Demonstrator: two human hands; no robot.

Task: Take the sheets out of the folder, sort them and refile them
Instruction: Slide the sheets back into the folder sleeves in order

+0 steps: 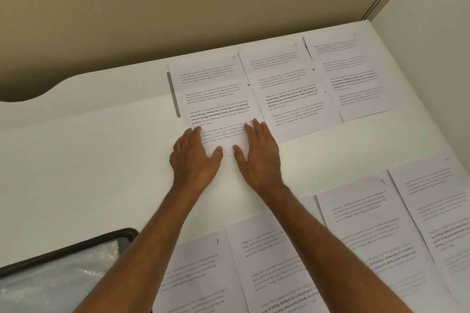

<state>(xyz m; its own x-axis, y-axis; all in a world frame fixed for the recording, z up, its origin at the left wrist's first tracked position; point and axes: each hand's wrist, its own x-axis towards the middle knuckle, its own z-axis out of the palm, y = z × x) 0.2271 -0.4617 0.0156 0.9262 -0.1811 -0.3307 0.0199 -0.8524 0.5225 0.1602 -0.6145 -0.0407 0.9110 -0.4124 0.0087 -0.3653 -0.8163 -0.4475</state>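
At the table's (89, 173) near left corner lies the folder (58, 274), a dark-rimmed clear sleeve, apparently emptied and lying well apart from both hands. Along the near edge, a row of printed sheets fans rightward: the sheet marked 7 (201, 274), an unnumbered-looking sheet (274, 262) overlapping it under the right forearm, the sheet marked 9 (361, 223), and a blurred one (437, 211) at the near right.

Toward the far edge, both hands lie flat on the near end of the sheet marked 4 (216, 91). The left hand (195, 160) covers its near left corner and the right hand (259, 152) its near right corner, fingers straight and together, thumbs splayed inward, pressing the paper rather than gripping it. The sheet's long axis runs away from the fingertips toward the far edge, leaning slightly left, so the page lies ahead of both palms, with neither hand clearly the nearer.

A grey strip (173, 94) shows along that sheet's left side; what it is cannot be told. To its right the sheet marked 5 (287, 89) abuts or slightly overlaps it, followed by another sheet (356, 71) whose number is too faint to read, close to the far right corner.

Sorting appears well advanced, with refiling not yet begun; this page seems to be getting squared into its row.
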